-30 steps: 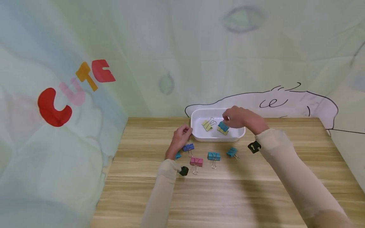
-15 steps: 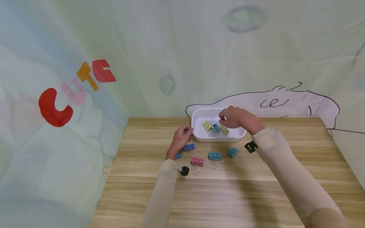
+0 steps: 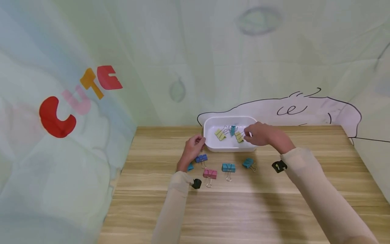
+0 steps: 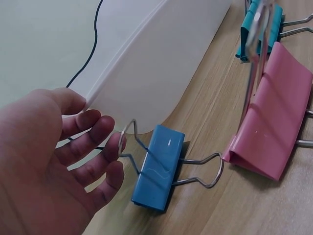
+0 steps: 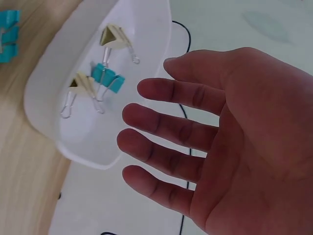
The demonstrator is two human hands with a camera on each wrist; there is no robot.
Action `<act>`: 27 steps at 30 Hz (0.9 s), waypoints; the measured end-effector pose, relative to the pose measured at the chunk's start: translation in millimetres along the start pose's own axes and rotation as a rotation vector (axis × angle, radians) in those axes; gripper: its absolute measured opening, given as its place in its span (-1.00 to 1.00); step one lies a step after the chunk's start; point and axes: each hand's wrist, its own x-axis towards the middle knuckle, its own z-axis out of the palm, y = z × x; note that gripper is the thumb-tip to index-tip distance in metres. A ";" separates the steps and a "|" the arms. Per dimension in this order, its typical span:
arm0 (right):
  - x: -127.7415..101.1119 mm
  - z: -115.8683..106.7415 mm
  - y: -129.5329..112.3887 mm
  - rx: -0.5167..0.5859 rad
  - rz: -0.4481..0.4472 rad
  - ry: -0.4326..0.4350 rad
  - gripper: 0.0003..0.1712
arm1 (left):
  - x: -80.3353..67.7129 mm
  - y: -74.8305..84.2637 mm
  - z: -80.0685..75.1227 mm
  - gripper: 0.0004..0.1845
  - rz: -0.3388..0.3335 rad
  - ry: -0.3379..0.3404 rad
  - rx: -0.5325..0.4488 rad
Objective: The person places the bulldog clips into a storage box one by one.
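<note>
A white tray [image 3: 210,146] stands at the back of the wooden table. In it lie two yellow binder clips [image 3: 220,134] [image 3: 239,136] and a teal clip [image 3: 233,130]. My right hand [image 3: 247,134] hovers over the tray's right end with straight, spread fingers [image 5: 156,132] and holds nothing. Below it in the right wrist view are the tray [image 5: 44,88] and the teal clip [image 5: 107,76]. My left hand [image 3: 199,139] rests beside the tray's left end, fingers [image 4: 93,142] relaxed. Its fingertips lie at the wire handle of a blue clip [image 4: 159,166] on the table.
In front of the tray lie the blue clip [image 3: 201,158], a pink clip [image 3: 210,174], two teal clips [image 3: 228,167] [image 3: 248,163] and a small teal one [image 3: 190,166] by my left wrist. A printed cloth backdrop rises behind and at the left.
The right hand has let go of the teal clip, which now lies in the tray, and has drawn back to the right. The left hand has stayed put.
</note>
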 end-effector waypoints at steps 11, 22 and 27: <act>-13.3 42.5 20.1 0.094 0.024 0.003 -0.77 | 0.4 -0.2 0.4 -0.74 0.012 0.014 0.008; -16.0 78.8 27.8 0.136 0.093 -0.070 -0.67 | 0.0 1.5 1.6 -0.69 0.000 0.008 0.011; -18.7 91.0 26.5 0.173 0.095 -0.077 -0.66 | -0.4 1.3 1.5 -0.69 0.006 0.008 0.012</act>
